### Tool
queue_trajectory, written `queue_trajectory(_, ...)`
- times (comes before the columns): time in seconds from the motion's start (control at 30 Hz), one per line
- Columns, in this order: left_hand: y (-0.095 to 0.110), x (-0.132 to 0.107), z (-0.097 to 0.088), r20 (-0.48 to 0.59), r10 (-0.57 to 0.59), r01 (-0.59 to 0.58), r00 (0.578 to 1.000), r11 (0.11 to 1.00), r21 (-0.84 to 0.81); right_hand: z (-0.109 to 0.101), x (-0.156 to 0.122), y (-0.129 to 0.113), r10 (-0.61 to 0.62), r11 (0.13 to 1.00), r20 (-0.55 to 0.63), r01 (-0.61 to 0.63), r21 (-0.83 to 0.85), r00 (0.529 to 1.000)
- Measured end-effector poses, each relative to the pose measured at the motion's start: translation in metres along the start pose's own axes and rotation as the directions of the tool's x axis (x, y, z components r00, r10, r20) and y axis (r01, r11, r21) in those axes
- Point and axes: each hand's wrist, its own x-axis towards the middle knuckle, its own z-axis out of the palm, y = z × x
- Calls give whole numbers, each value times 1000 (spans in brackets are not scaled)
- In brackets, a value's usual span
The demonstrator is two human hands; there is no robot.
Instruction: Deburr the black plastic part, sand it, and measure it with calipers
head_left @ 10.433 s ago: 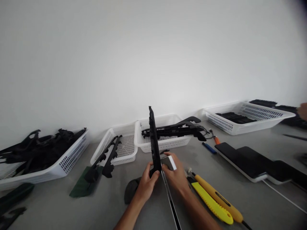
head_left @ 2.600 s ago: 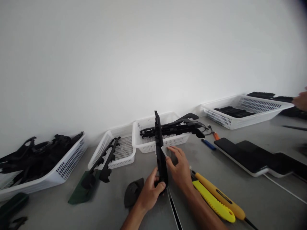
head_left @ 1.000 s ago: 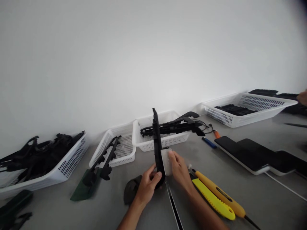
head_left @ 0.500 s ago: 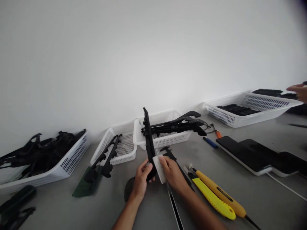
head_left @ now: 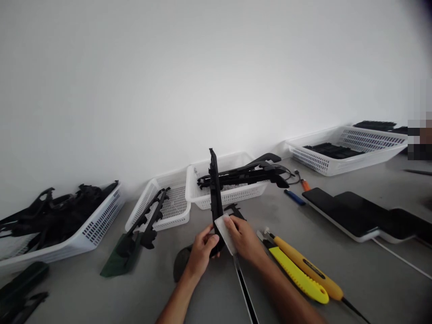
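My left hand [head_left: 201,253] is closed round the lower end of a long black plastic trim piece [head_left: 215,189], which stands almost upright. In my right hand [head_left: 245,238] is a flat white pad [head_left: 225,231], pinched by thumb and fingers and pressed along the right side of the trim piece. What the pad is made of, I cannot tell. Behind my right hand a black caliper [head_left: 233,209] shows in part. A dark rounded object [head_left: 182,263] lies beside my left wrist. Below the pad runs a thin white-edged black strip [head_left: 243,283].
A yellow cutter [head_left: 300,276] and an orange-handled tool [head_left: 307,267] lie to the right, before several phones [head_left: 337,216]. White baskets with black parts stand along the wall: a left one [head_left: 104,220], two middle ones [head_left: 178,220] [head_left: 232,198], a right one [head_left: 367,166].
The trim piece's top has tipped slightly right, so it stands more upright. Both hands keep their hold, the pad still against the piece. The co-worker's hand at the far right is now blurred out.
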Motion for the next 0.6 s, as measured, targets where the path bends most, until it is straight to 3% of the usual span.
queue_trajectory(0.17, 0, -2, 3, -22, 10, -11, 1000, 1000, -27, -3, 1, 1, 56, 998, -132, -58, -16, 990)
queue_trajectory(0.37, 0, -1, 3, -138, 26, -39, 990, 995, -90, 2, -1, -1, 20, 1000, -4, -20, -2, 1000)
queue_trajectory(0.6, 3, 0, 3, -196, 35, -58, 980, 992, -113, 5, -5, -1, 10, 1000, 16, -9, -28, 1000)
